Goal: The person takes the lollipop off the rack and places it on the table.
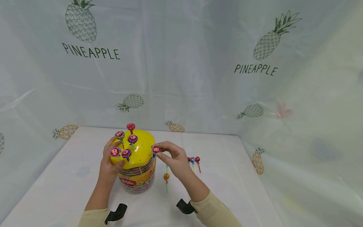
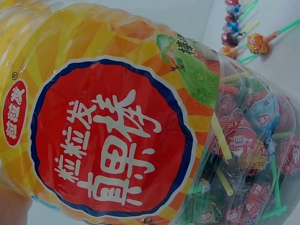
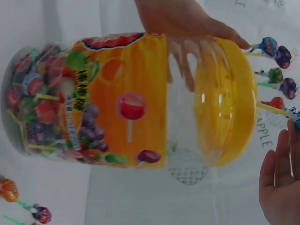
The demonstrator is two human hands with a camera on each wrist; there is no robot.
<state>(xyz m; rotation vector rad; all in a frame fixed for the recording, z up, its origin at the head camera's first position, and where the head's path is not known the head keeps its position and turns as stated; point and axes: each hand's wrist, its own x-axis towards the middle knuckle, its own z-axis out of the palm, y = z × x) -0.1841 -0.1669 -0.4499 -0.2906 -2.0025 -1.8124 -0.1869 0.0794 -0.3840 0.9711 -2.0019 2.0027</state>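
A clear plastic jar with an orange and red label stands upright on the table, its lower part full of wrapped lollipops in the left wrist view. Several lollipops stick up from its yellow lid, heads upward. My left hand holds the lid from the left, thumb at the front. At the lid's right side, my right hand pinches a lollipop with a red and blue wrapper by its head. Its yellow stick points at the lid top in the right wrist view, its end right at the surface.
An orange-wrapped lollipop lies on the white table right of the jar. More loose lollipops lie in a row beyond my right wrist. A pale curtain printed with pineapples hangs behind the table's far edge.
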